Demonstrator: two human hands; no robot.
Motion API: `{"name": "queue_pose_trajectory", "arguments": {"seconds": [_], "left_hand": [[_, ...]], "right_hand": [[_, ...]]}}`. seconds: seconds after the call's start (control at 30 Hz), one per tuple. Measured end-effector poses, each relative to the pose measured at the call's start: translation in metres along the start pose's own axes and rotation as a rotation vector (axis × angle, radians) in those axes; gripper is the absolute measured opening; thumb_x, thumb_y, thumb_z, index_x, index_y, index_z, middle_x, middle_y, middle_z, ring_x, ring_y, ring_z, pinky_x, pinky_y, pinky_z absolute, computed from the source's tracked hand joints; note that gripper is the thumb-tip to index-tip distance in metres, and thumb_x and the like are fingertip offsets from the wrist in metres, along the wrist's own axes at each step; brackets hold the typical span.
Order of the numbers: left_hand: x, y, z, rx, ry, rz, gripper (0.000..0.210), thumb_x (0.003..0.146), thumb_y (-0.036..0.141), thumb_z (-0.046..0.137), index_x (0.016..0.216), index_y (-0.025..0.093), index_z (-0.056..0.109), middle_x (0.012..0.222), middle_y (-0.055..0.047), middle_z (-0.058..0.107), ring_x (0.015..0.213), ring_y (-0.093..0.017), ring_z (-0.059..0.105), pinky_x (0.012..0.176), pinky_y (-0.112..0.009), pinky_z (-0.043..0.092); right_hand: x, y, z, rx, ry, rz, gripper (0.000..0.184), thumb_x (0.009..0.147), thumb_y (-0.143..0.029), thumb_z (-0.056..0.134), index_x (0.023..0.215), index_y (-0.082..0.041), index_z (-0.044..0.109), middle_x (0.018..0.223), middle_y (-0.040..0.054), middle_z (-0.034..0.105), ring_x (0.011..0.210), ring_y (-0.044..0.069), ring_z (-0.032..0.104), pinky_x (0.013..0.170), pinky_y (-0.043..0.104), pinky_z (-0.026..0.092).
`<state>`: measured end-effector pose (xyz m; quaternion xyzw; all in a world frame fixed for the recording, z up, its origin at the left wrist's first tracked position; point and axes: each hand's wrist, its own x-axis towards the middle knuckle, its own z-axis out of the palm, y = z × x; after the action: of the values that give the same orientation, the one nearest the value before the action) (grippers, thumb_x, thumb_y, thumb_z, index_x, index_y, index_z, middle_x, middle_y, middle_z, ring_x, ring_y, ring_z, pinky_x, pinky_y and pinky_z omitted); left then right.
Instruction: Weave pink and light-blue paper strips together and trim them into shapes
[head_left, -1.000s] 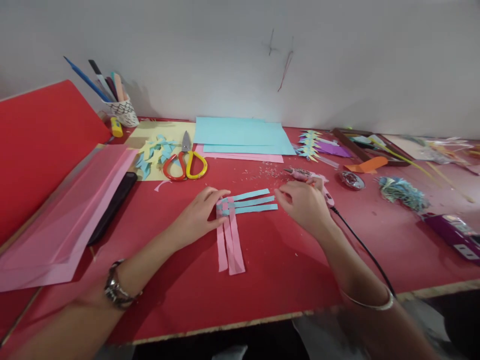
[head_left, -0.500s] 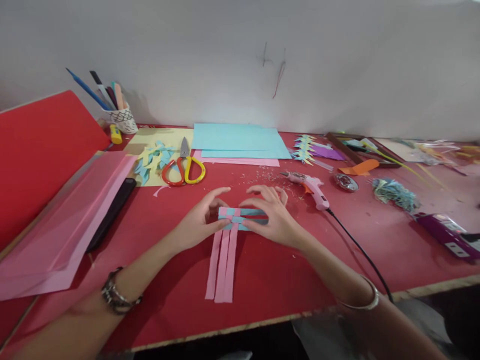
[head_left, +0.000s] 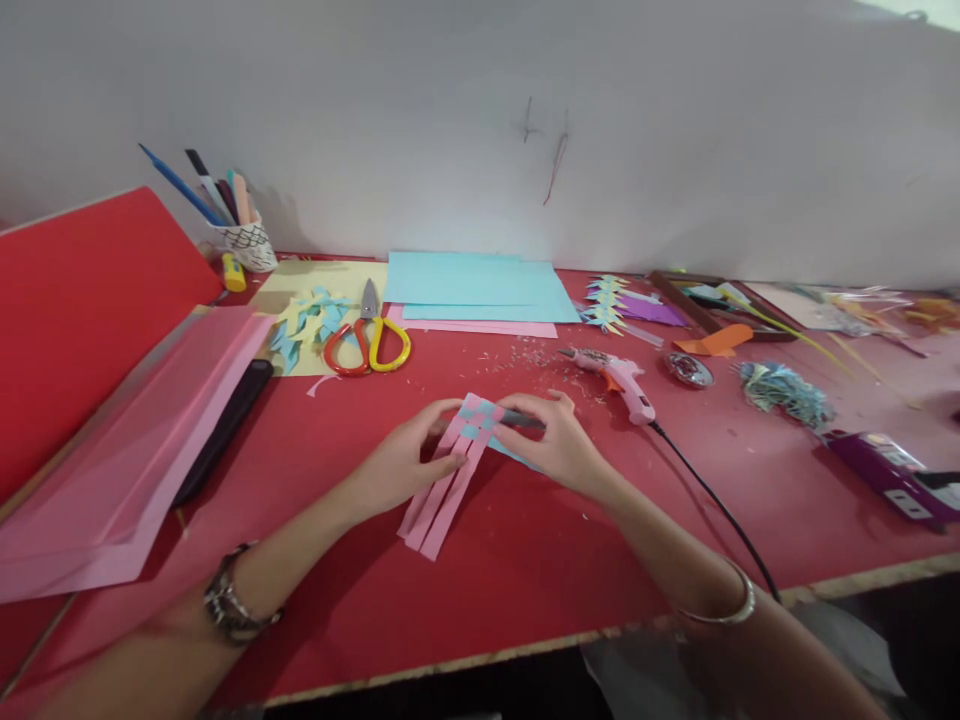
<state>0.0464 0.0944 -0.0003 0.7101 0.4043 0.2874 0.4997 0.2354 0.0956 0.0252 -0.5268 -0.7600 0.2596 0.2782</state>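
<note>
Pink and blue paper strips (head_left: 477, 416) are woven into a small checkered patch, tilted between my two hands just over the red table. Long pink tails (head_left: 442, 505) hang from it toward the lower left, and blue ends (head_left: 517, 455) run off to the right. My left hand (head_left: 405, 455) pinches the left edge of the weave, thumb on the pink strips. On the right side, my right hand (head_left: 551, 440) has its fingers closed around the blue strips; part of them is hidden behind its fingers.
Scissors (head_left: 369, 335) with red and yellow handles lie near yellow and blue paper pieces (head_left: 311, 320). Blue sheets (head_left: 480, 285) lie at the wall. A pink glue gun (head_left: 615, 380) trails its cord on the right. Pink sheets (head_left: 135, 450) lie at left, beside a cup of pens (head_left: 251, 245).
The woven patch has turned, so its pink tails now slant to the lower left and its blue ends slope down to the right. Both hands have shifted slightly with it.
</note>
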Motion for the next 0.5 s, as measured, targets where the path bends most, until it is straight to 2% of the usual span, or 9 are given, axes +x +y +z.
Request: {"name": "queue_pose_trajectory", "arguments": {"seconds": [0.1,0.2,0.37,0.5], "left_hand": [[-0.0016,0.0009,0.0021,0.040,-0.009,0.017,0.048,0.075,0.028,0.051,0.120,0.023,0.036,0.108,-0.005,0.062,0.094,-0.018,0.059,0.082,-0.033,0.046],[-0.0037,0.0028,0.0048,0.044,-0.037,0.023,0.052,0.075,0.028,0.052,0.124,0.022,0.033,0.112,-0.006,0.059,0.098,-0.019,0.057,0.085,-0.034,0.044],[-0.0057,0.0042,0.0056,0.085,-0.044,-0.008,0.052,0.075,0.029,0.051,0.125,0.022,0.034,0.114,-0.007,0.056,0.104,-0.021,0.053,0.089,-0.035,0.042],[-0.0054,0.0036,0.0038,0.099,-0.044,-0.025,0.053,0.075,0.030,0.051,0.125,0.022,0.034,0.108,-0.007,0.057,0.099,-0.022,0.054,0.086,-0.037,0.042]], "right_hand": [[-0.0010,-0.0020,0.0000,-0.053,-0.047,-0.005,0.018,0.071,-0.036,0.058,0.070,-0.018,0.055,0.065,-0.0047,0.058,0.061,0.010,0.049,0.093,0.048,0.012],[-0.0015,-0.0027,-0.0020,-0.070,-0.116,-0.010,0.027,0.071,-0.036,0.057,0.056,-0.015,0.049,0.053,-0.0074,0.047,0.055,0.008,0.042,0.092,0.046,0.016],[-0.0018,-0.0041,-0.0075,0.029,-0.187,0.009,0.025,0.071,-0.034,0.057,0.056,-0.015,0.051,0.051,-0.0081,0.040,0.054,0.007,0.040,0.090,0.039,0.023],[-0.0015,-0.0045,-0.0088,0.074,-0.180,0.033,0.027,0.070,-0.035,0.058,0.054,-0.015,0.049,0.051,-0.0077,0.037,0.054,0.006,0.037,0.081,0.033,0.030]]}}
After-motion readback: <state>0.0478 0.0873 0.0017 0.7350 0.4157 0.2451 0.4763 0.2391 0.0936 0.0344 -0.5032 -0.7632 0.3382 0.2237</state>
